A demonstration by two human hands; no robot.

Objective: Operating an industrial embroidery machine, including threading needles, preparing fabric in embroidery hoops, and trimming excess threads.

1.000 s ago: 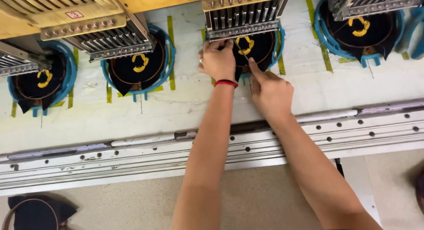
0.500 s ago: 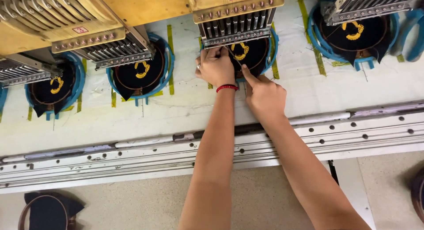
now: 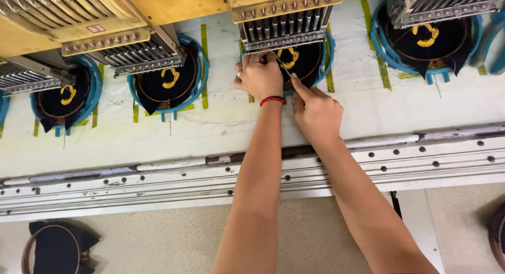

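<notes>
The hooped dark fabric point(image 3: 307, 61) with its yellow stitched motif lies flat on the bench point(image 3: 221, 127), framed in a blue hoop point(image 3: 330, 56) under the middle needle head point(image 3: 284, 21). It looks light and soft, held taut only by the stiff hoop, so the rim seems the safest place to grip. The left hand point(image 3: 259, 77) is curled shut on a thin tool at the fabric's left edge; the right hand point(image 3: 317, 113) rests just below, forefinger stretched onto the cloth.
</notes>
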